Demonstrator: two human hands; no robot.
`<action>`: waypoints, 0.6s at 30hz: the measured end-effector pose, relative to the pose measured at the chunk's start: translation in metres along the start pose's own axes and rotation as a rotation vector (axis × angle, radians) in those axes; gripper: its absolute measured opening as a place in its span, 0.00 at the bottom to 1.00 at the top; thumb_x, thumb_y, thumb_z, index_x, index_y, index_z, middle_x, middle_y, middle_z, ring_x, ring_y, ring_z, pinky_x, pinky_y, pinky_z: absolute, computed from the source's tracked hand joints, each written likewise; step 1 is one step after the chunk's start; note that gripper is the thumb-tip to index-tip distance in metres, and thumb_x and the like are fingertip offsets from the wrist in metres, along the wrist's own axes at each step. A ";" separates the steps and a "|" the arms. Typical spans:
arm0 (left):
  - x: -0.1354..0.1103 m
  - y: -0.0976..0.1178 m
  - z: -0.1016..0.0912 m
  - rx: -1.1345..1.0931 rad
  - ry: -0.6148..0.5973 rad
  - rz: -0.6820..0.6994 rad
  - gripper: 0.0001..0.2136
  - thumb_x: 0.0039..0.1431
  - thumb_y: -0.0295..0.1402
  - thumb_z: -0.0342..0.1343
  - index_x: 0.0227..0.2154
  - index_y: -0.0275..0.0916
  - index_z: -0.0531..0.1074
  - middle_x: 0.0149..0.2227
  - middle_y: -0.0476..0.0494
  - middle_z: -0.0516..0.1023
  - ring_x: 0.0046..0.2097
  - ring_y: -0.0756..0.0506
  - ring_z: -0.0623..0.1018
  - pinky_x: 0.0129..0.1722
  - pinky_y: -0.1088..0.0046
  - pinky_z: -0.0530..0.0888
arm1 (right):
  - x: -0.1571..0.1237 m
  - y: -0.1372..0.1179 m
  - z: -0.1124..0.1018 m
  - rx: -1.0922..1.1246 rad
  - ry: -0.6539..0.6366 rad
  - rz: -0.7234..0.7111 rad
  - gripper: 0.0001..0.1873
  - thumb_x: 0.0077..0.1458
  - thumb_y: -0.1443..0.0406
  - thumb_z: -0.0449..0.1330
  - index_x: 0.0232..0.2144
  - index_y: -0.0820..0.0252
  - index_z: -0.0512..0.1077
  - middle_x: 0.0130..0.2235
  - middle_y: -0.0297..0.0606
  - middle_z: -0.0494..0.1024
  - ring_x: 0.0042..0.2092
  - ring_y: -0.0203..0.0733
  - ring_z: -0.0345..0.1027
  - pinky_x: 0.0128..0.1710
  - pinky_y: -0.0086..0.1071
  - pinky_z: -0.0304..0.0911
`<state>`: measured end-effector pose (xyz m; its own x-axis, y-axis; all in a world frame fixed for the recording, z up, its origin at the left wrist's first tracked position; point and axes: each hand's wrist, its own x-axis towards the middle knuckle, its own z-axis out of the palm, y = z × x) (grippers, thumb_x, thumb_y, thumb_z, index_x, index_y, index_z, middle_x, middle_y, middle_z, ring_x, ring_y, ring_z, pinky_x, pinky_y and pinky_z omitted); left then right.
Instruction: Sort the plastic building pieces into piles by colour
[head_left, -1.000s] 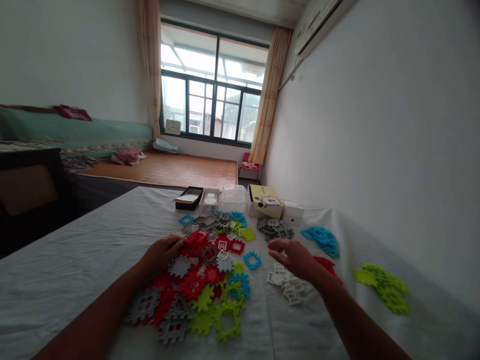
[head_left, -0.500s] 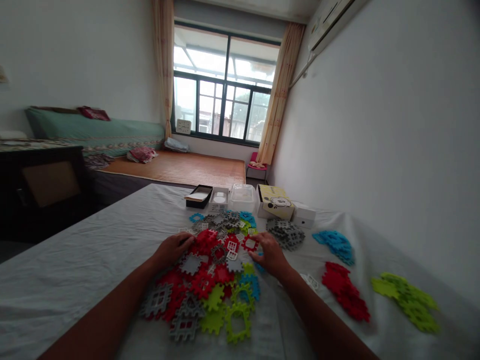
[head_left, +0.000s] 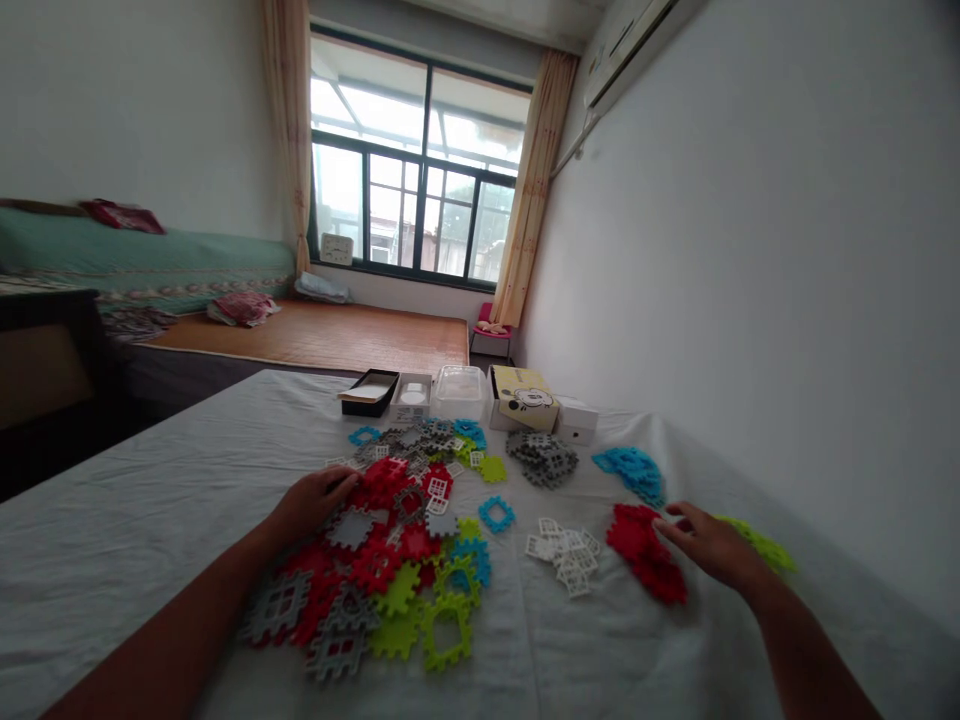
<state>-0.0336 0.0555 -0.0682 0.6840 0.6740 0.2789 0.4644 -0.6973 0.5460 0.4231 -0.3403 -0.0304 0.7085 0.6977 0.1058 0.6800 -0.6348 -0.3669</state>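
Observation:
A mixed heap of flat toothed plastic tiles, red, grey, green and blue, lies on a white cloth. My left hand rests on the heap's left edge, fingers curled against red tiles. My right hand is out to the right, its fingertips at the edge of a sorted pile of red tiles, fingers loosely apart. A green pile lies just behind that hand. Small white window tiles sit between heap and red pile. Blue and grey piles lie further back.
Boxes stand in a row at the cloth's far edge: a black tray, a small white box, a clear tub, a yellow box and a white box. A wall runs along the right. A bed platform lies beyond.
My right hand has swung from the middle of the heap out to the red pile on the right. My left hand has stayed on the heap.

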 end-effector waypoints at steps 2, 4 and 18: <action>0.000 0.001 0.000 -0.002 0.005 -0.006 0.18 0.56 0.47 0.44 0.35 0.42 0.75 0.37 0.46 0.79 0.40 0.43 0.75 0.41 0.73 0.68 | -0.006 0.008 0.000 0.028 -0.047 -0.005 0.21 0.49 0.48 0.52 0.35 0.54 0.74 0.35 0.42 0.80 0.37 0.47 0.74 0.37 0.34 0.65; -0.001 0.002 0.000 0.004 0.012 -0.005 0.18 0.56 0.46 0.44 0.35 0.42 0.75 0.37 0.46 0.79 0.39 0.43 0.75 0.40 0.73 0.68 | -0.007 -0.005 0.000 0.013 -0.022 -0.030 0.19 0.50 0.49 0.52 0.33 0.52 0.75 0.35 0.42 0.80 0.38 0.47 0.74 0.37 0.34 0.65; -0.006 0.007 0.001 0.012 0.035 0.022 0.18 0.59 0.45 0.42 0.31 0.41 0.74 0.32 0.47 0.77 0.36 0.45 0.74 0.38 0.74 0.68 | 0.004 -0.278 0.115 0.064 -0.163 -0.813 0.19 0.54 0.65 0.54 0.49 0.55 0.68 0.50 0.41 0.73 0.53 0.45 0.63 0.52 0.37 0.56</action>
<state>-0.0339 0.0466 -0.0666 0.6743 0.6664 0.3181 0.4566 -0.7148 0.5297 0.2150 -0.1228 -0.0345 -0.0389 0.9730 0.2275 0.9524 0.1050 -0.2863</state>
